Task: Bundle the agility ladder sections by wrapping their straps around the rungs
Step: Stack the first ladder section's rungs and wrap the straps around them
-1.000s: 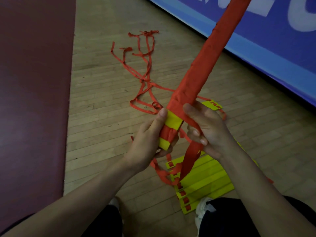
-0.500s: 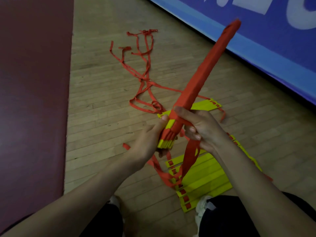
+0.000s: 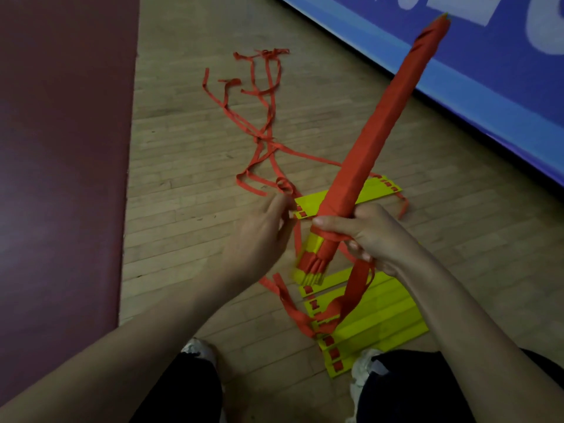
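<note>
While I watched the head feed, the right grip (image 3: 366, 236) was closed round the rung bundle (image 3: 381, 117), thumb laid across its front and fingers curled behind, just above the bundle's lower end. That bundle was held off the floor and tilted, its top leaning away to the right, up in front of the blue wall padding (image 3: 494, 74). Red strap covered almost all of its length. Only at the lower end did the yellow rung ends (image 3: 308, 277) show, stacked side by side.

The left grip (image 3: 259, 239) stood just beside that lower end, fingers loosely straight and pointing away, wrapped round nothing. It was blurred, and I could not tell whether it touched the thin strap passing its fingertips.

From under the right grip a slack strap (image 3: 357, 288) hung in a loop down to the flat ladder section (image 3: 384, 322). Its yellow rungs lay side by side on the wooden floor (image 3: 189, 184), just ahead of the person's right shoe (image 3: 363, 361). Another yellow rung (image 3: 378, 190) lay flat farther off, behind the bundle. Loose straps (image 3: 262, 117) trailed in tangles across the floor beyond the left grip. A dark red mat (image 3: 61, 148) covered the floor on the left.
</note>
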Action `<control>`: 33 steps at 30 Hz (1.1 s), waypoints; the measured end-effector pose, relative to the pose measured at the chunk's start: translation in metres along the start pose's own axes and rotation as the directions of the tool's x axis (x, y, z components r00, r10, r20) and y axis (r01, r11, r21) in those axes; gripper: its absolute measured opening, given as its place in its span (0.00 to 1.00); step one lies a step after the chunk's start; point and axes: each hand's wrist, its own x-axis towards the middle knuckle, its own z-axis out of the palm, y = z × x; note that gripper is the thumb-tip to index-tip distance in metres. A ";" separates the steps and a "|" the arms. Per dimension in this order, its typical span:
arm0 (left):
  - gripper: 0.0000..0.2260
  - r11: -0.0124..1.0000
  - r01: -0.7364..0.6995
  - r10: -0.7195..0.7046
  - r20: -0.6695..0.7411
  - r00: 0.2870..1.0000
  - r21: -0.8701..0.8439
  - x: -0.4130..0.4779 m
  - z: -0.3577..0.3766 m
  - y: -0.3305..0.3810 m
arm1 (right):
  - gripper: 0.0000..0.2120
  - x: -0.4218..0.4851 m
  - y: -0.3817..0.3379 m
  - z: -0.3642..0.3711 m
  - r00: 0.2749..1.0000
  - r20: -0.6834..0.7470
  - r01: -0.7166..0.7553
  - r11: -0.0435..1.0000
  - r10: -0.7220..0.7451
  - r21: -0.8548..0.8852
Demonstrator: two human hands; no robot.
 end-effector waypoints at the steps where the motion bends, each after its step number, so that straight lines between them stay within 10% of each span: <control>1: 0.11 0.997 -0.071 0.071 -0.030 0.997 0.010 0.005 -0.005 -0.004 | 0.10 -0.001 0.000 -0.001 1.000 0.020 0.001 0.999 0.000 -0.037; 7: 0.27 0.783 -0.530 0.519 0.127 0.845 0.325 0.024 -0.020 -0.014 | 0.09 -0.013 -0.004 0.003 0.972 0.234 0.017 0.978 0.033 -0.208; 13: 0.11 0.724 -0.654 0.618 0.215 0.756 0.217 0.025 -0.022 -0.018 | 0.13 -0.024 -0.009 0.006 0.834 0.530 -0.013 0.966 0.152 -0.257; 20: 0.15 0.905 -0.415 0.381 0.256 0.889 0.095 0.017 -0.021 -0.027 | 0.18 -0.007 0.000 0.000 0.878 0.462 -0.230 0.957 0.126 0.177; 26: 0.19 0.977 -0.214 0.209 0.246 0.946 -0.009 0.015 -0.029 -0.028 | 0.15 0.005 -0.002 -0.006 0.918 0.367 -0.114 0.786 -0.150 0.607; 33: 0.14 0.973 0.161 -0.075 0.431 0.899 -0.167 0.018 -0.045 -0.023 | 0.06 0.011 0.005 -0.007 0.892 0.379 -0.033 0.800 -0.246 0.599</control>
